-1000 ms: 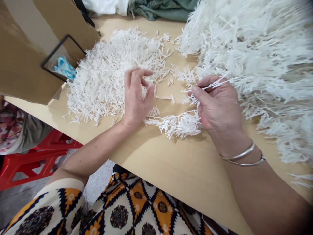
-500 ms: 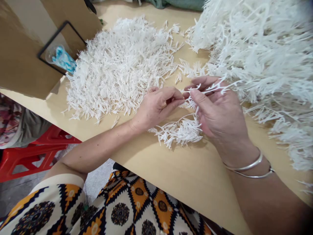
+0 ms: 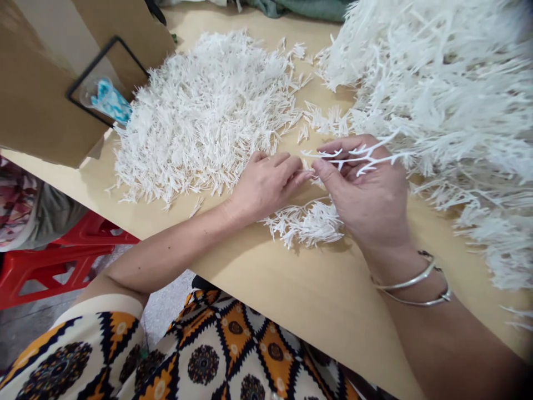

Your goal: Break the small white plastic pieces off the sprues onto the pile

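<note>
Between the thumb and fingers of my right hand (image 3: 366, 189) is a thin white plastic branch (image 3: 368, 155), bare with short side twigs. It lies sideways across my fingers and its tip points left. My left hand (image 3: 270, 183) is closed in a pinch beside that tip, its fingertips almost meeting my right thumb. Whatever the pinch holds is too small and hidden to name. Under my hands, a small bunch of white plastic sprigs (image 3: 310, 223) rests on the table (image 3: 291, 289). Just beyond my left hand spreads a broad pile of white sprigs (image 3: 208, 111).
A larger heap of white feathery branches (image 3: 449, 94) rises at the right. On the left stands a cardboard box (image 3: 45, 83), with a black wire frame (image 3: 89, 69) and a clear cup with blue-and-white contents (image 3: 110, 100). Red stools (image 3: 50, 272) stand below, near another person's clothing.
My right hand has turned slightly and shifted a little left, so more of the bare branch shows. My left fingers have curled in more, staying at about the same place.
</note>
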A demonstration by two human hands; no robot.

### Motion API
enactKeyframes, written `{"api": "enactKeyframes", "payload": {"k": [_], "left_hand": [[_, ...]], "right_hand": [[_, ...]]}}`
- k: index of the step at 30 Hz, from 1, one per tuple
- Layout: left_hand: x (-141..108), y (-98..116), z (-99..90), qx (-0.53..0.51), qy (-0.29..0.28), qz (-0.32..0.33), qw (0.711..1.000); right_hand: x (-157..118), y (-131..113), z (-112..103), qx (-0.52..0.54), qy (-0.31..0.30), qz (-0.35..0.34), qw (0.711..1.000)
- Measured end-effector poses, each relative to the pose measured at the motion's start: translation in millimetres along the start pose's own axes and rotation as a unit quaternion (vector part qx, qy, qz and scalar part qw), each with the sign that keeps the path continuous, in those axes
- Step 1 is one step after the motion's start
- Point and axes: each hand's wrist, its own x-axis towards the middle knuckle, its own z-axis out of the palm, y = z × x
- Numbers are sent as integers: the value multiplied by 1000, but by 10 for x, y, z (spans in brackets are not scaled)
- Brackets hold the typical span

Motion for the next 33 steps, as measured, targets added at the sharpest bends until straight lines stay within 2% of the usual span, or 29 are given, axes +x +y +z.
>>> {"api": "enactKeyframes", "payload": {"k": [5, 10, 16, 22, 28, 30, 33], "left_hand": [[6, -51, 12, 57, 31, 43, 997], [21, -76, -16, -16, 53, 35, 998], [-9, -17, 2, -113, 42, 40, 992], [-34, -28, 8, -120, 7, 40, 992], [-56, 161, -8, -205, -12, 138, 969], [-51, 141, -39, -203, 23, 90, 975], [0, -111, -110, -137, 177, -56, 973]], "right_hand": [[51, 40, -75, 40, -63, 41, 996], [115, 160, -182, 31, -107, 76, 991], [70, 216, -115, -97, -106, -16, 990], [7, 235, 29, -134, -107, -43, 984], [84, 328, -27, -167, -70, -68, 981], [153, 412, -92, -123, -50, -42, 990], [232, 486, -196, -2, -48, 26, 999]]}}
